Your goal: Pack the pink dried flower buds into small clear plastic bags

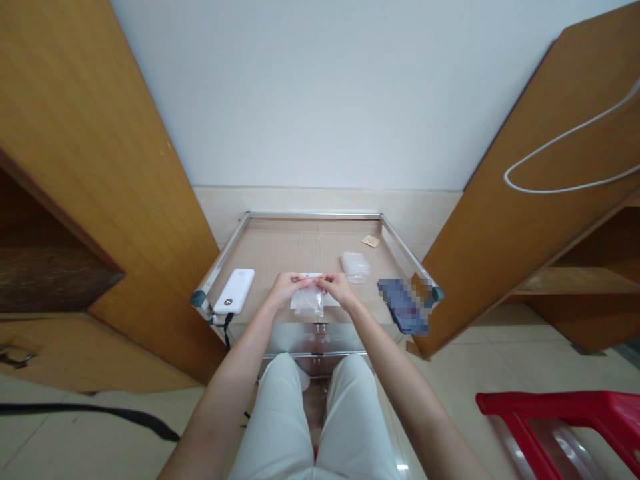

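Observation:
Both hands meet over the front middle of a small metal-framed cabinet top (280,243). My left hand (287,287) pinches one side of the edge of a clear plastic bag (309,301), and my right hand (336,287) pinches the other side. The bag hangs down from the fingers, and a thin reddish line runs along its held edge. Beneath it lies a white sheet of paper (330,300), partly covered by the hands and bag. Just beyond my right hand sits a stack of clear plastic bags (355,267).
A white power bank (235,291) with a black strap lies at the left. A small tan paper piece (371,241) is at the back right; a blurred dark item (405,307) is at the right edge. Wooden cabinets flank both sides. A red stool (560,407) stands lower right.

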Tool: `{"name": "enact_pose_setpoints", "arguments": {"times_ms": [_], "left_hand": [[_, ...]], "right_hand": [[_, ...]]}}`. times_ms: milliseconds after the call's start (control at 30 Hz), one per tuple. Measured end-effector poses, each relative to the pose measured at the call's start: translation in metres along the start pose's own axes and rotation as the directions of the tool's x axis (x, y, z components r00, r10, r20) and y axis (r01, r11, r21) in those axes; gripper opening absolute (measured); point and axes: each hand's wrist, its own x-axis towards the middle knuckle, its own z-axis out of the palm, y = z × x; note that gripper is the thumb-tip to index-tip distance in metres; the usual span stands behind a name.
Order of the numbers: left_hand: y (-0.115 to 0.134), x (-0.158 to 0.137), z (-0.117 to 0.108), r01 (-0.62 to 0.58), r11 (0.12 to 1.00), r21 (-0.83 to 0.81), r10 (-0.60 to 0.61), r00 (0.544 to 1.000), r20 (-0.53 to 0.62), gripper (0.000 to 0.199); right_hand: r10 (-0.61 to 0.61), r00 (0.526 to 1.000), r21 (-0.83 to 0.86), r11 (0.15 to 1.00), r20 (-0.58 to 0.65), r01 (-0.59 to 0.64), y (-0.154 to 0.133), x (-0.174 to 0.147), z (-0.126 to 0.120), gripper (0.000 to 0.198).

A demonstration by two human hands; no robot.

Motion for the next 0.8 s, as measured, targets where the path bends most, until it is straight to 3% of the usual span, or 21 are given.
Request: {"name": "enact_pose_setpoints", "arguments": {"times_ms": [200,367,500,800], "left_hand": [[0.002,0.001,-0.007,0.017,0.999,0.049,-0.016,1.000,-0.007,0.024],[-0.002,-0.002,-0.006,0.047,0.993,-0.111,-0.039,0.997,0.070,0.032],[-0.008,-0.006,-0.003,0.090,0.986,-0.142,-0.068,0.985,0.157,0.037],[-0.019,-0.004,0.006,0.036,0.981,-0.193,-0.028,0.999,0.045,0.037]], "right_hand": [[0.027,0.996,-0.020,0.999,0.082,-0.025,-0.013,-0.003,-0.009,0.029],[0.011,0.999,-0.052,0.999,-0.053,-0.014,-0.016,-0.003,-0.013,0.035],[-0.015,0.993,-0.021,1.000,-0.114,0.013,-0.017,-0.003,-0.012,0.034],[-0.002,0.988,0.067,0.998,-0.157,0.013,-0.005,0.001,-0.003,0.035]]}}
